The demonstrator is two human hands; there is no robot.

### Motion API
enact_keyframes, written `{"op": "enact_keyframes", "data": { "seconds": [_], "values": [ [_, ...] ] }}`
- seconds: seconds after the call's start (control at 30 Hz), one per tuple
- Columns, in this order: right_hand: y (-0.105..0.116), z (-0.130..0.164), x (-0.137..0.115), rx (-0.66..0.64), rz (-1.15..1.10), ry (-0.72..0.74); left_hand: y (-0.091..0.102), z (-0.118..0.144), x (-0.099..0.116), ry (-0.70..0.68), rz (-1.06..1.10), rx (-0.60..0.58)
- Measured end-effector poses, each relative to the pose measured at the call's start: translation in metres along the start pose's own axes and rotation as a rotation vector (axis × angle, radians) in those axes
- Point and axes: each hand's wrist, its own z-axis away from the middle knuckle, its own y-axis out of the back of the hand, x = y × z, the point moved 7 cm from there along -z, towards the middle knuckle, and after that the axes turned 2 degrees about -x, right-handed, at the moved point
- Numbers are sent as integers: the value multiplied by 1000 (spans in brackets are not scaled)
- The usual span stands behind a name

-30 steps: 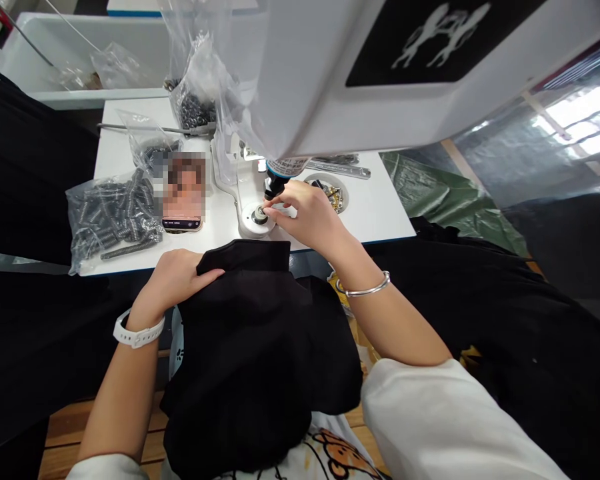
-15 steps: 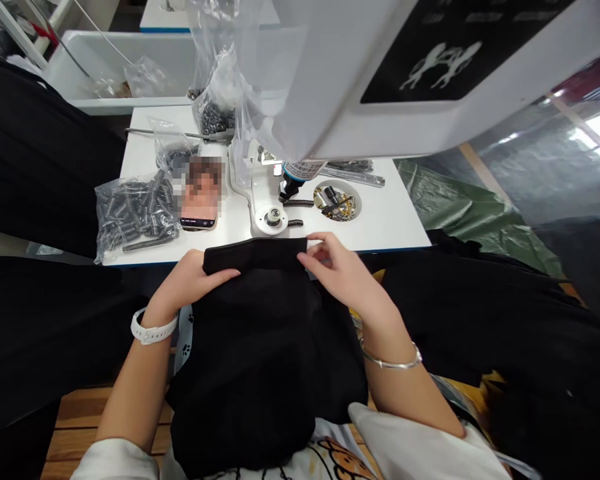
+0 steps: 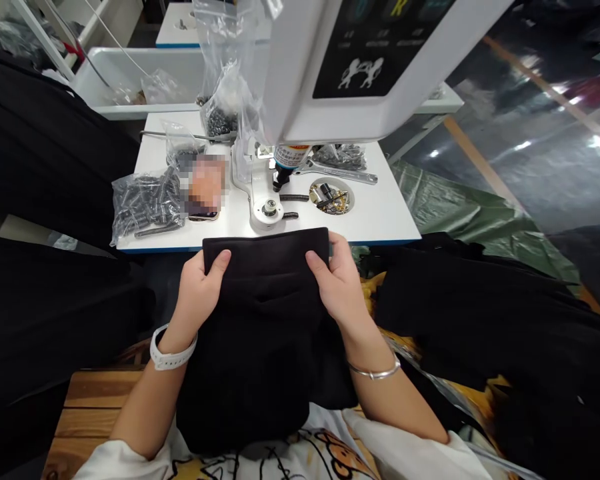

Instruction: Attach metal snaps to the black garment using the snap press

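A black garment point(image 3: 265, 320) hangs between my hands, its straight band-like top edge stretched flat, and its lower part rests on my lap. My left hand point(image 3: 200, 287) grips the band's left end, thumb in front and fingers hidden behind. At the right end my right hand point(image 3: 337, 277) holds the band the same way. Just beyond the cloth stands the white machine point(image 3: 267, 207) with a round metal post at table height. Its large white head point(image 3: 330, 123), with a black panel, overhangs the table.
On the white table point(image 3: 370, 227) lie a bag of black springs point(image 3: 147, 203), a blurred phone point(image 3: 205, 190), a wrench point(image 3: 350, 175) and a round recess of small metal parts point(image 3: 331, 197). Black cloth piles point(image 3: 460, 300) flank me on both sides. A white trough point(image 3: 100, 80) stands behind.
My right hand has closed on the band's right end and moved slightly right. The band is now pulled flat and faces me. My view has shifted, showing more of the machine's panel.
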Motion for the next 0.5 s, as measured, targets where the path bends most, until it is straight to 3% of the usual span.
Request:
{"op": "enact_keyframes", "data": {
  "seconds": [0.1,0.17,0.23,0.4,0.5],
  "values": [
    [6,7,-14,86,107,164,8,7,7,-51,-103,110],
    [11,14,-23,146,194,320,10,9,10,-73,-96,104],
    [14,18,-25,148,260,388,10,9,11,-86,-27,56],
    [8,19,-19,-92,251,310,1,9,4,3,181,-204],
    [3,20,-25,-162,222,283,4,12,9,-77,81,-180]
  ]
}}
